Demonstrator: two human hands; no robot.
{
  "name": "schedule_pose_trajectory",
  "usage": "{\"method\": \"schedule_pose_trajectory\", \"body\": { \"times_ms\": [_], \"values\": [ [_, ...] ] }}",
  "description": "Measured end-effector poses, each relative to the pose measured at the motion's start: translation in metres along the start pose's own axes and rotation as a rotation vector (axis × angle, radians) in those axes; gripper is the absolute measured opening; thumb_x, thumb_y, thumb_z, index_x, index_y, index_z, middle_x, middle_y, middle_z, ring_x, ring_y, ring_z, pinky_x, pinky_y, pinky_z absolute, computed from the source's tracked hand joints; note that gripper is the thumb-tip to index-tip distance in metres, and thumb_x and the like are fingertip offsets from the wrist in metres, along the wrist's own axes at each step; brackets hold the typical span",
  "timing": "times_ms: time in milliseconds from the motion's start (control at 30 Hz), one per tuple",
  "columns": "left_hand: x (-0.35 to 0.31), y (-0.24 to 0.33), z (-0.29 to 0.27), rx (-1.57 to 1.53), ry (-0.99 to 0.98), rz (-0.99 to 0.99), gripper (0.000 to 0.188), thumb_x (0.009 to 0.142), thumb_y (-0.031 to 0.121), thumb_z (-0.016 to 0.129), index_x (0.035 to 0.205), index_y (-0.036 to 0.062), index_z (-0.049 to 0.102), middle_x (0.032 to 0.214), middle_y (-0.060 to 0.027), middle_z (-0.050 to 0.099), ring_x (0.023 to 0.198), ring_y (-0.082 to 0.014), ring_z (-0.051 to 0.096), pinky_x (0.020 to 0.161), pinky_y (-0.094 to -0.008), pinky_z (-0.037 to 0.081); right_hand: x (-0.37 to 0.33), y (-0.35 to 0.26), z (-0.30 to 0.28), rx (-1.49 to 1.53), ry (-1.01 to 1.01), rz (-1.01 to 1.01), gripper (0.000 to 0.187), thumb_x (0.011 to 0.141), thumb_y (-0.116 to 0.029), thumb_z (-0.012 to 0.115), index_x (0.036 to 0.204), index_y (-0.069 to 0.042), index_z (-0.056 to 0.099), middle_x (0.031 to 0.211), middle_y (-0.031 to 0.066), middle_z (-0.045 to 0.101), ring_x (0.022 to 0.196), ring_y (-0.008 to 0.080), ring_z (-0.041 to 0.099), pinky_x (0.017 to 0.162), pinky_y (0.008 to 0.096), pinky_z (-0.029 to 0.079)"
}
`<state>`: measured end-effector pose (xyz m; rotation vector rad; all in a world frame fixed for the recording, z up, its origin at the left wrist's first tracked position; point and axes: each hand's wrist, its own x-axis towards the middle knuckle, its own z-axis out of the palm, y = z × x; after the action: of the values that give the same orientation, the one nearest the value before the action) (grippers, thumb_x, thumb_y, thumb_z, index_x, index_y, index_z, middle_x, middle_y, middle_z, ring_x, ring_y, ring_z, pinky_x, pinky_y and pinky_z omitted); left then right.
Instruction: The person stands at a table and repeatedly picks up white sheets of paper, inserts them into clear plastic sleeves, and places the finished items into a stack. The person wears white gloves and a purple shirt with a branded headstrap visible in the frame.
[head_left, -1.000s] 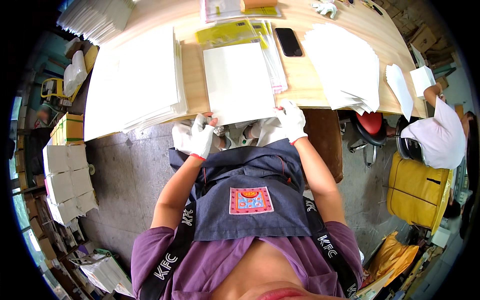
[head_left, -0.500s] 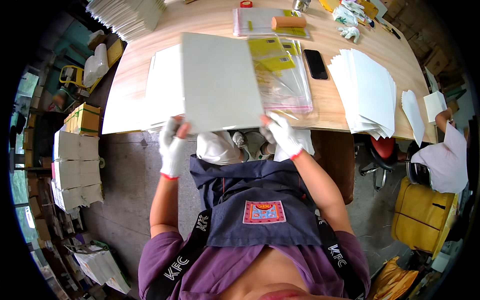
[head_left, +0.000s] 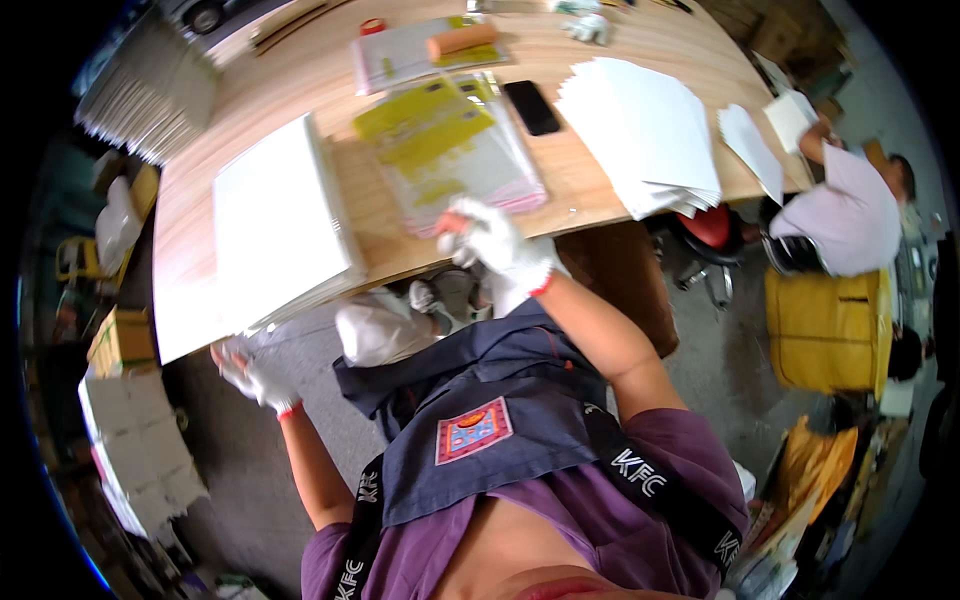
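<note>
A stack of white boards (head_left: 275,225) lies on the left of the table, squared up with its edges showing on the right side. My left hand (head_left: 252,378), in a white glove with bare fingertips, is just off the stack's near left corner, fingers apart. Clear plastic bags (head_left: 455,165) with yellow-green printing and a pink strip lie to the right of the stack. At their near edge hovers my right hand (head_left: 490,243), gloved the same way, its fingers loosely bent and slightly blurred, with nothing visible in them.
A phone (head_left: 531,108) and fanned white sheets (head_left: 645,135) are right of the bags. Farther back lie more bags with an orange roll (head_left: 462,41) on top. A tall stack (head_left: 150,95) stands at the far left. A seated person (head_left: 840,210) is at the right.
The board held in both hands now lies on the left stack, released. My left hand has moved left and down; my right hand has come to the bags. The view has turned.
</note>
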<state>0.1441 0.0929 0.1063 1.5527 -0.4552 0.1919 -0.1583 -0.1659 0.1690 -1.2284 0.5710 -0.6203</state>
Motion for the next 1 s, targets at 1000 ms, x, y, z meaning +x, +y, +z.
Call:
{"method": "schedule_pose_trajectory", "body": {
  "times_ms": [1000],
  "values": [
    [-0.098,0.080,0.284,1.115,-1.230,0.529,0.034,0.072,0.024,0.067,0.104,0.0172,0.056,0.108,-0.0084,0.057,0.099,-0.0309,0.058,0.078,-0.0436,0.051,-0.170,-0.017,-0.204,0.281,0.708,0.250,0.046,0.095,-0.049,0.045,0.086,-0.005,0.053,0.075,0.0138,0.065,0.050,0.0221,0.059,0.046,0.0306,0.050]
  ]
}}
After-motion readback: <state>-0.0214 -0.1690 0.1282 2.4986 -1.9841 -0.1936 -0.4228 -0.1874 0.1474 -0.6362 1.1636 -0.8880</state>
